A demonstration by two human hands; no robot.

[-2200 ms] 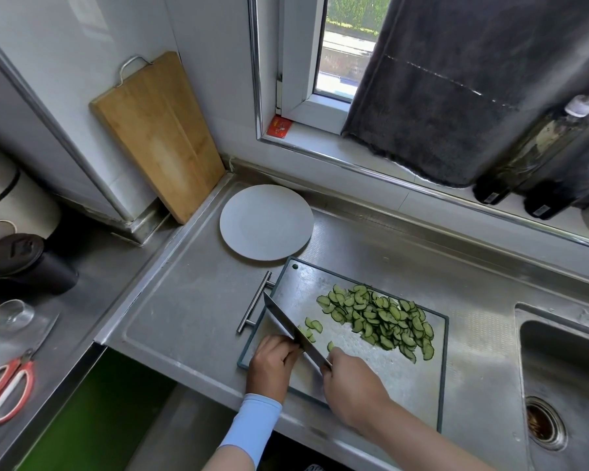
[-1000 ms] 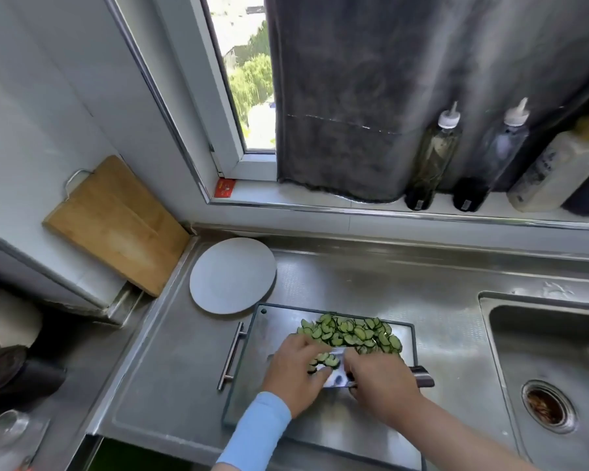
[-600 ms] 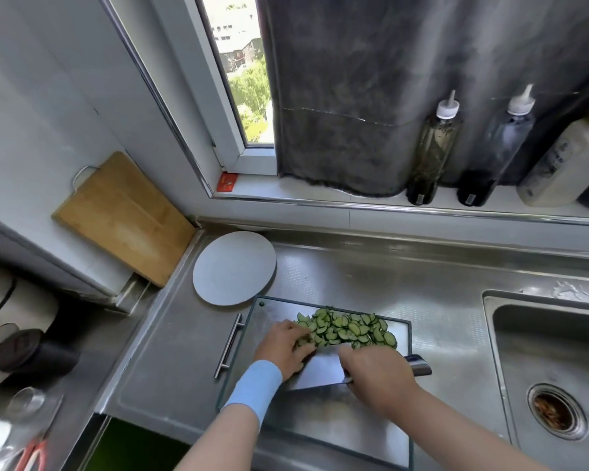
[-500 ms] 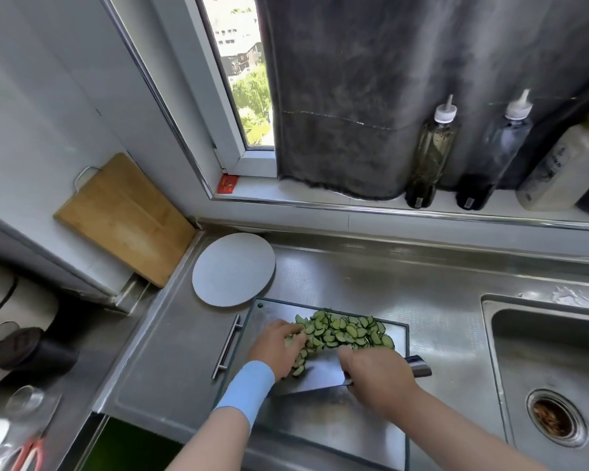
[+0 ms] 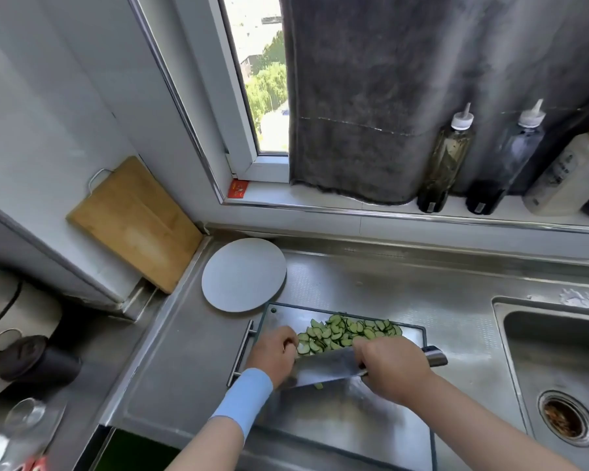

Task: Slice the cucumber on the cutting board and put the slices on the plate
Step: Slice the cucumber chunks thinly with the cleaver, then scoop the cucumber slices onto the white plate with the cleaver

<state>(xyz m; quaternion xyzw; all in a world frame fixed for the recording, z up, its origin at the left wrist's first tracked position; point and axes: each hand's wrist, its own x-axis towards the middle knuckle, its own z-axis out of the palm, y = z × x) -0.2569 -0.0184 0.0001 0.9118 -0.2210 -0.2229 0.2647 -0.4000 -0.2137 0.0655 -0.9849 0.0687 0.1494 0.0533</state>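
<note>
A heap of green cucumber slices (image 5: 349, 331) lies on the far part of the steel cutting board (image 5: 354, 419). My right hand (image 5: 390, 368) grips the handle of a broad cleaver (image 5: 323, 367), whose flat blade is tilted beside the heap with slices at its far edge. My left hand (image 5: 274, 351), with a blue wristband, is cupped against the left end of the heap, fingers curled toward the blade. The round grey plate (image 5: 244, 275) sits bare just beyond the board's far left corner.
A wooden board (image 5: 133, 222) leans on the wall at left. The sink (image 5: 558, 385) is at the right. Bottles (image 5: 446, 161) stand on the window sill. A pot and dark lidded cup (image 5: 38, 363) sit at far left.
Slicing has stopped; the cleaver turned flat and slid against the heap. My left hand moved in to push slices toward the blade. The blade now tilts up a little more.
</note>
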